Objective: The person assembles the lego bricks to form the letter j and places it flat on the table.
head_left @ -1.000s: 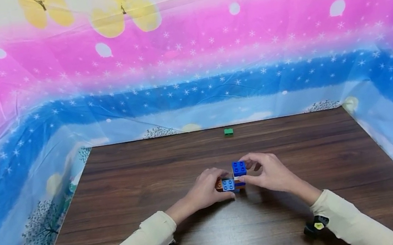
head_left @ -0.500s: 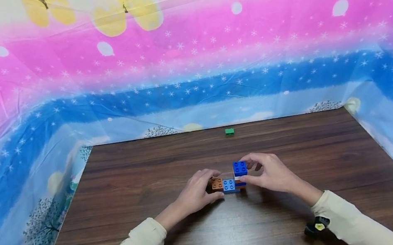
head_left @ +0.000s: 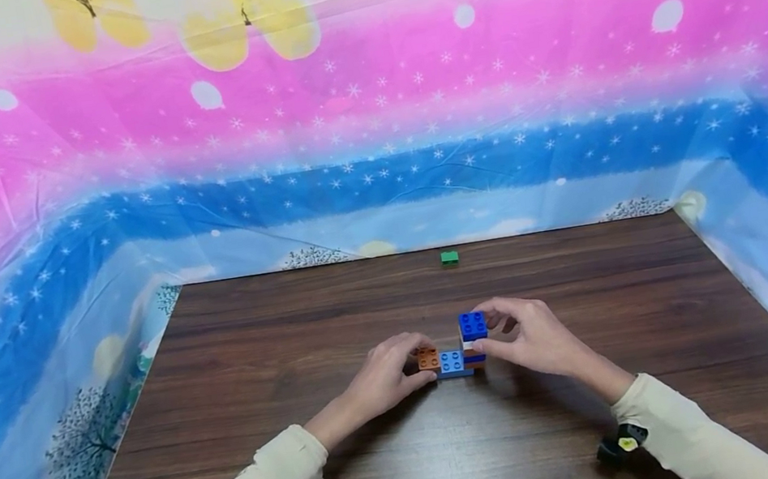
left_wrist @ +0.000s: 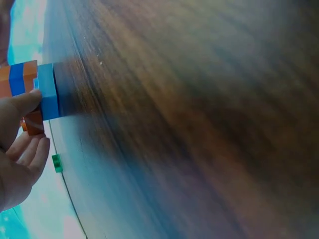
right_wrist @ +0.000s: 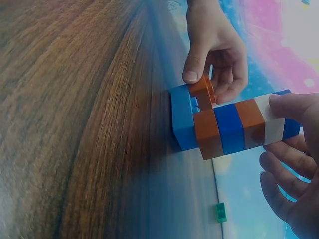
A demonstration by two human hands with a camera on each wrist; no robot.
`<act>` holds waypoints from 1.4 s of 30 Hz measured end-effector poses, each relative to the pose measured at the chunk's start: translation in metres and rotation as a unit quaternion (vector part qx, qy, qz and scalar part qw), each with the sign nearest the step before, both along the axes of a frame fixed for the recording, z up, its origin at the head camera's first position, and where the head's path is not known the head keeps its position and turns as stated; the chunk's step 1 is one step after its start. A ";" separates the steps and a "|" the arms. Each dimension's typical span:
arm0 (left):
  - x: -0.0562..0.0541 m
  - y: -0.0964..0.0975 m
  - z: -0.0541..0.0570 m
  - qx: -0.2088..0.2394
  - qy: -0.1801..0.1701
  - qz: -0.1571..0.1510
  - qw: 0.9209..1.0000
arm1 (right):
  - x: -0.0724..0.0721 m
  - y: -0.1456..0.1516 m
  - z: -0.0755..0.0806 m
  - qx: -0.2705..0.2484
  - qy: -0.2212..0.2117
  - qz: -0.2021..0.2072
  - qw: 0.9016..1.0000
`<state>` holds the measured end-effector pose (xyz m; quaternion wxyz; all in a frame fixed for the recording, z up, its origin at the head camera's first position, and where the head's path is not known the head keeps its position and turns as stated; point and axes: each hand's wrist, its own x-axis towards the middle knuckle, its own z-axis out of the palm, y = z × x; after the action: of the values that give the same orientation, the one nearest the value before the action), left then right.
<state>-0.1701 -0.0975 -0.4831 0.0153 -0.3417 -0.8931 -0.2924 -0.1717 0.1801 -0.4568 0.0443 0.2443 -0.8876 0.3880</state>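
Block stack (head_left: 473, 339) shifted slightly right since 0.5 s ago; right hand (head_left: 529, 338) pinches its top, left hand (head_left: 381, 379) pinches orange brick (head_left: 428, 358) on light-blue base (head_left: 452, 364)

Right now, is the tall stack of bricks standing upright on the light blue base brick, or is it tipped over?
Upright. The brick tower stands on the light blue base brick, which lies flat on the table.

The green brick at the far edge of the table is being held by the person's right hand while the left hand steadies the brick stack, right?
Not quite. The green brick lies alone at the far edge of the table, untouched, as the head view shows. The right hand grips the brick stack at its top, while the left hand holds its low end.
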 end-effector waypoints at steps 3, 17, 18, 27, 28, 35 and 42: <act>-0.001 0.002 0.001 0.001 -0.008 -0.002 1.000 | -0.001 0.002 -0.001 -0.003 -0.002 -0.005 1.000; -0.010 0.002 -0.002 0.014 -0.040 0.001 0.999 | -0.022 0.002 -0.004 -0.029 -0.009 -0.036 0.999; -0.011 0.002 -0.002 0.014 -0.043 0.001 0.999 | -0.024 0.002 -0.005 -0.030 -0.013 -0.038 0.999; -0.021 0.000 -0.006 0.029 -0.042 -0.011 0.999 | -0.042 -0.002 -0.014 -0.044 -0.033 -0.063 0.996; -0.022 0.000 -0.006 0.032 -0.041 -0.012 0.999 | -0.043 -0.002 -0.015 -0.044 -0.035 -0.066 0.996; -0.031 -0.003 -0.008 0.056 -0.059 -0.013 0.997 | -0.057 -0.004 -0.019 -0.066 -0.055 -0.066 0.994; -0.039 -0.003 -0.006 0.061 -0.105 -0.007 0.993 | -0.068 -0.003 -0.027 -0.062 -0.071 -0.070 0.993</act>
<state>-0.2088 -0.1003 -0.4888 -0.0599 -0.3138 -0.8680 -0.3803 -0.2394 0.1773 -0.4837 0.0233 0.1499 -0.8779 0.4542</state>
